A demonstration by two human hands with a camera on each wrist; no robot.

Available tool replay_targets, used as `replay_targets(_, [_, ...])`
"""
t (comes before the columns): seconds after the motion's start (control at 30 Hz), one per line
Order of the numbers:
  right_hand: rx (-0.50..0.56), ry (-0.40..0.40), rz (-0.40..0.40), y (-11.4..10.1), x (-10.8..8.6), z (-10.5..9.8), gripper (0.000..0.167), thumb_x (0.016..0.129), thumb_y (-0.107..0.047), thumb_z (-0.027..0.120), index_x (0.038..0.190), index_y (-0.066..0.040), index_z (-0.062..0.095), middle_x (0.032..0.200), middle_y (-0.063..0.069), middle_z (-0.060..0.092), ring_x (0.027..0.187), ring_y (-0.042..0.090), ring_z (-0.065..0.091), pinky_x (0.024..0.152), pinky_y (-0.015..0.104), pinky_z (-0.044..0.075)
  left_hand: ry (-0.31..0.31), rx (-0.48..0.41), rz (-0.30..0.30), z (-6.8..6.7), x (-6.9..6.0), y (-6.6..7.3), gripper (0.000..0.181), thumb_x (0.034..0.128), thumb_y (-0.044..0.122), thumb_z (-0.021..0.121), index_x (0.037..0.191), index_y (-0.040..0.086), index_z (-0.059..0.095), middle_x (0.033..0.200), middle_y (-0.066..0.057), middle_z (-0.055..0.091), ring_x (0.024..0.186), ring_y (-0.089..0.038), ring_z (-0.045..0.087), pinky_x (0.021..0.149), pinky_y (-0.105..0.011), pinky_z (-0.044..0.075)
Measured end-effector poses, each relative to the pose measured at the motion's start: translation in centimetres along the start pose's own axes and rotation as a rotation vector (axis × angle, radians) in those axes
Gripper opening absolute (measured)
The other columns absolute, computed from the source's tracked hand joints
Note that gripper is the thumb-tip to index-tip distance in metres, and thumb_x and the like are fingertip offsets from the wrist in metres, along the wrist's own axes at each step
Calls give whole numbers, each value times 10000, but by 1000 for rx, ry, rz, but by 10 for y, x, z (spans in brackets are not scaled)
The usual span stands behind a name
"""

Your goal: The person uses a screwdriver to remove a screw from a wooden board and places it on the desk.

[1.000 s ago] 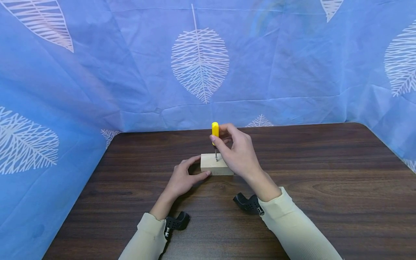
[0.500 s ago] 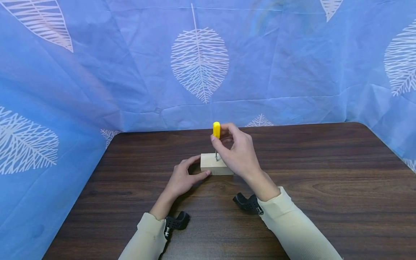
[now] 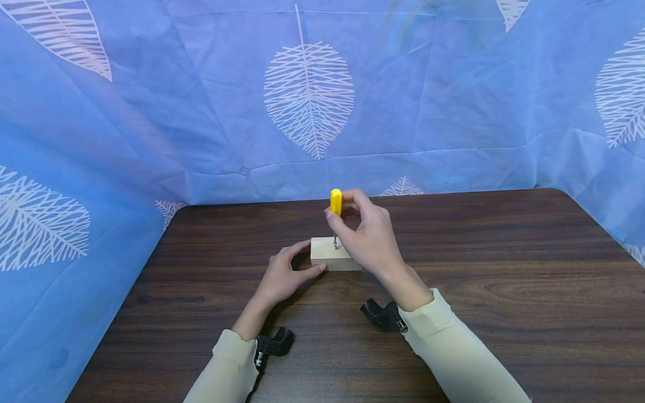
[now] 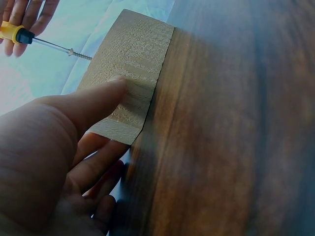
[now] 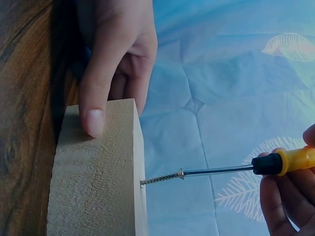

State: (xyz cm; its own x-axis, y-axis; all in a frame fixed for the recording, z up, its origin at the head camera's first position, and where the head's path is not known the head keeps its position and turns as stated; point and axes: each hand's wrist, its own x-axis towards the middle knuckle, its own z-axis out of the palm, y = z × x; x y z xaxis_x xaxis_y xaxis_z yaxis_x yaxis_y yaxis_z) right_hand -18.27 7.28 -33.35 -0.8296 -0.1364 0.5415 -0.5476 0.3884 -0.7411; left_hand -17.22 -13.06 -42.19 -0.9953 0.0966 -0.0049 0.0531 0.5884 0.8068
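Observation:
A pale wooden block (image 3: 330, 258) lies on the table, its left end held between the thumb and fingers of my left hand (image 3: 283, 277). From the block's top a screw (image 5: 162, 178) stands up, most of its thread showing. The tip of a yellow-handled screwdriver (image 3: 336, 201) meets the screw head. My right hand (image 3: 370, 238) pinches the handle between thumb and fingers above the block. In the left wrist view, the left thumb presses the block's near side (image 4: 133, 54) and the screwdriver (image 4: 11, 32) is upright in line with the screw.
The dark wood-grain table (image 3: 494, 268) reaches back to a blue cloth (image 3: 216, 101) with white leaf prints. Black wrist-camera mounts (image 3: 276, 342) jut inward from both cream sleeves, low over the table's front part.
The screwdriver handle has shifted slightly right and looks more upright than a second ago, and the right fingers have shifted on it. My left hand and the block have stayed in place.

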Motion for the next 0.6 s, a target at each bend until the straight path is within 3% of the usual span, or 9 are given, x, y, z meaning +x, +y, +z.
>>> replay_targets(0.13, [2,1,5,0,0,0,209,1015,-200,754,1198,-108,712,1149,72,803,1081,214,774,749,356,557,-2,-2,-4,0,0,0,668,952,399,837,1550,213,603,1553,-64,632,1515,-372,463,1229,-687,339])
replay_targets(0.33, [-11,5,-36,2,1,0,225,1006,-214,778,1211,-121,769,1105,37,783,969,175,742,842,358,623,-6,1,-16,0,0,0,677,954,412,833,1556,216,596,1566,-75,617,1518,-391,450,1221,-694,349])
replay_targets(0.6, [-17,1,-58,3,1,-1,255,991,-190,794,1231,-103,793,1054,28,759,905,145,719,830,327,633,-7,-8,-19,0,0,-1,683,953,420,833,1562,226,592,1595,-88,587,1545,-423,421,1221,-719,346])
